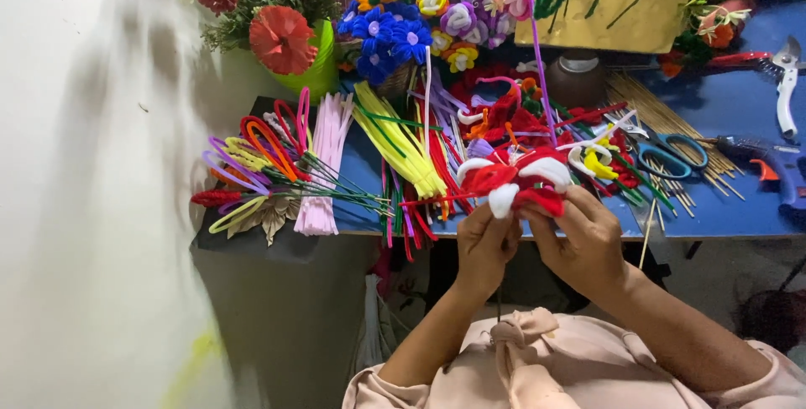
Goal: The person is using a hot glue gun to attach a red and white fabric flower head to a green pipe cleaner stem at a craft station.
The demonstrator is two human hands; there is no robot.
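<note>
Nearest: pink blouse (537,367), knotted at the front. Above it, left hand (485,245) and right hand (583,241) meet at the near edge of the blue table (739,207). Both sets of fingers closed around a red and white pipe-cleaner flower (516,182), held upright just over the table edge; left pinches below a white petal, right grips the red side.

Beyond the hands: loose pipe cleaners, a yellow bundle (399,144) and a pale pink bundle (323,165). Right: blue-handled scissors (672,157), glue gun (772,170), wooden skewers (663,119). Farthest: green pot (315,69) with red blooms, blue pipe-cleaner flowers (386,35).
</note>
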